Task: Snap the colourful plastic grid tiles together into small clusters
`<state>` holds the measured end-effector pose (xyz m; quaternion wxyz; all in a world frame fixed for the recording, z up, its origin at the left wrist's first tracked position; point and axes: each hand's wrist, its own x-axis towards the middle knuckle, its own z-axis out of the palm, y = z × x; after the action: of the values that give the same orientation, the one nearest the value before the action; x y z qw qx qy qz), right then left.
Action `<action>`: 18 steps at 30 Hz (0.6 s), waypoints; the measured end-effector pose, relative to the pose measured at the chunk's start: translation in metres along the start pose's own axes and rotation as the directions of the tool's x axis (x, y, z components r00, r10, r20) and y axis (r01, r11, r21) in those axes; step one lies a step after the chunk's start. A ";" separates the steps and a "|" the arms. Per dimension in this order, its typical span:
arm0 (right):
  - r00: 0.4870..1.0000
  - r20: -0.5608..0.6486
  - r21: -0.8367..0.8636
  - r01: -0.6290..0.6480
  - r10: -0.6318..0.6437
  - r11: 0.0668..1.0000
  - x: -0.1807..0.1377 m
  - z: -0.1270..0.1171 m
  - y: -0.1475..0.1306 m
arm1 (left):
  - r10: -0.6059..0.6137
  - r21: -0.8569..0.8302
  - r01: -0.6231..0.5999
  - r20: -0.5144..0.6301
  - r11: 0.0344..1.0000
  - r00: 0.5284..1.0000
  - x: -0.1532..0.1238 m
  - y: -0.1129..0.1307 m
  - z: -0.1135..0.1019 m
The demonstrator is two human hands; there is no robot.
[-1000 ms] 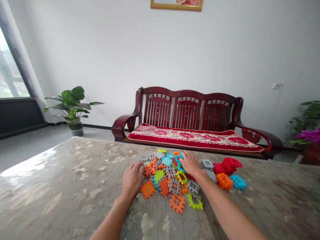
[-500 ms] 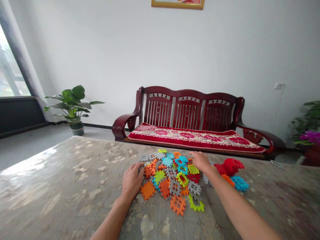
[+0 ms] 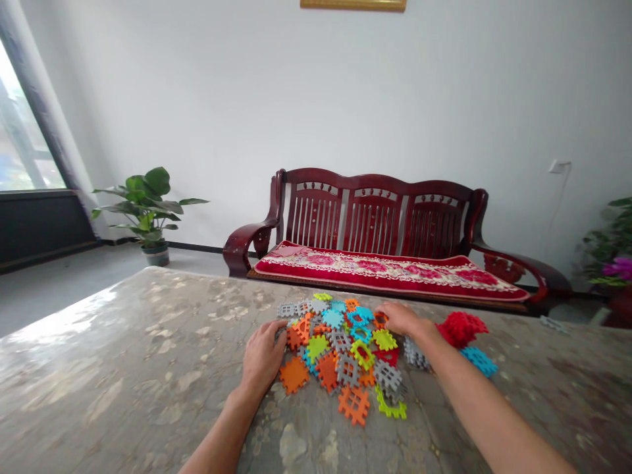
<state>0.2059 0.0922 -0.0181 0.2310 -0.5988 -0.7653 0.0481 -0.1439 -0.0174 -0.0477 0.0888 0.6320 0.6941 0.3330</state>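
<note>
Fingers [image 3: 386, 309] of the right hand [image 3: 402, 320] reach down to an orange, toothed, plastic-looking piece with an open middle [image 3: 379, 325], at the far right side of a loose heap; whether they pinch it or only touch it, I cannot tell. The left hand [image 3: 265, 349] lies low against the heap's left edge, thumb and forefinger parted, the other fingers partly hidden.

Between the hands spread the heap's flat, square-toothed pieces: a solid light-blue one [image 3: 332, 319] towards the back, a solid yellow-green one [image 3: 384, 340] just nearer than the right hand, partly over a red one [image 3: 391, 357], and grey window-like ones [image 3: 347, 370] in the middle. A solid orange square [image 3: 294, 375] sits near the left wrist; an orange window piece [image 3: 354, 405] marks the near edge.

Right of the heap, partly hidden by the right forearm, are grey pieces [image 3: 415, 353], a bright red cluster [image 3: 463, 328] and a blue stack [image 3: 478, 361]. All rest on a brown-grey, mottled table [image 3: 172, 375]. Beyond it stands a dark-red wooden bench [image 3: 375, 184] with a red floral seat cover [image 3: 395, 268].
</note>
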 end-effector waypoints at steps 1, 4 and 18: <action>0.997 0.072 -0.054 0.031 -0.027 0.998 -0.001 -0.002 -0.002 | -0.007 0.001 0.007 0.008 1.000 1.000 0.000 0.000 0.000; 0.961 0.264 -0.210 0.144 -0.086 0.967 -0.004 -0.010 -0.009 | -0.026 0.005 0.026 0.019 1.000 0.999 0.000 0.002 -0.001; 0.955 0.263 -0.416 0.244 -0.141 0.876 -0.016 -0.057 -0.019 | -0.016 0.015 0.016 0.006 1.000 1.000 0.002 0.000 0.000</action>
<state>0.2147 0.0604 0.0342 0.0042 -0.5467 -0.8332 -0.0836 -0.1446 -0.0160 -0.0471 0.0888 0.6282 0.7013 0.3250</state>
